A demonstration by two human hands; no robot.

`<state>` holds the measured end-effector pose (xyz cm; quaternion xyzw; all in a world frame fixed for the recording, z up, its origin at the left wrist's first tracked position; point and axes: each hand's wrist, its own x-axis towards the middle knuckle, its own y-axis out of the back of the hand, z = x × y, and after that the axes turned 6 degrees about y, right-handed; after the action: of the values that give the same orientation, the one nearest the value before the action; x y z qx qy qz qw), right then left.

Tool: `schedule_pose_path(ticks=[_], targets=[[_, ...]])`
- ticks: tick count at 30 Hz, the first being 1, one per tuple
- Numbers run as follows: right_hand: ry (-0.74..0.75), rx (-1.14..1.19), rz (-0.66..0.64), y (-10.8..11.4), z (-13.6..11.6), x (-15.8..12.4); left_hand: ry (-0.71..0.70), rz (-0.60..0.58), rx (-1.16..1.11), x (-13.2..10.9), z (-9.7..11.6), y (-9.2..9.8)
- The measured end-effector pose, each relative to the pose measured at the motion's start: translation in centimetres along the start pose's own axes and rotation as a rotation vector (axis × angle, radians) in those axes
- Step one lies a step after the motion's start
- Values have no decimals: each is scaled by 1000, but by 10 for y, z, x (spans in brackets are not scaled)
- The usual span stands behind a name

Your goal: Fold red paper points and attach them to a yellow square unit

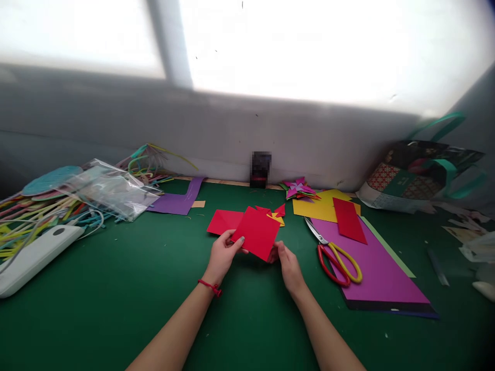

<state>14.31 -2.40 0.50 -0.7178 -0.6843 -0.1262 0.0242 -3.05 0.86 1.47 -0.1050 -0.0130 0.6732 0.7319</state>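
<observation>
A square sheet of red paper (pixel 257 233) is held up, tilted, over the green table. My left hand (pixel 224 252) grips its left corner, thumb on top and fingers underneath. At the lower right edge, my right hand (pixel 286 263) is closed with thumb and fingers on the paper; its fingertips are partly hidden behind the sheet. Another piece of red paper (pixel 223 221) lies on the table behind the left hand, partly covered by the held sheet. Just beyond the held sheet are small folded red and yellow paper pieces (pixel 279 216).
To the right, scissors (pixel 338 260) with red and yellow handles rest on purple paper (pixel 381 263). Folded paper stars (pixel 297 188) and yellow paper (pixel 315 207) lie behind. A white power strip (pixel 42 257), colourful strips and a plastic bag (pixel 116 190) crowd the left; a gift bag (pixel 410 178) stands right.
</observation>
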Motion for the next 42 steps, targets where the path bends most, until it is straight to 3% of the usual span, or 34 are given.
schedule_pose_path(ticks=[5,8,12,19,24,29,35,42], targets=[[-203,327,-39,9,-5,7,87,-364,97,-4,0,-4],[-245,372,-18,11,-12,9,123,-420,73,-4,0,-5],[-263,290,-12,13,-9,9,139,-372,18,-5,0,-5],[-273,324,39,19,2,8,-142,-383,328,-11,6,-6],[-308,400,-15,19,-8,7,-59,-402,246,-7,-2,-4],[-286,332,27,18,-3,9,-40,-400,178,-6,-1,-6],[-241,122,-73,11,-3,12,-60,-213,60,-4,-1,-7],[-129,312,-129,6,-10,7,-34,3,-74,0,-8,-9]])
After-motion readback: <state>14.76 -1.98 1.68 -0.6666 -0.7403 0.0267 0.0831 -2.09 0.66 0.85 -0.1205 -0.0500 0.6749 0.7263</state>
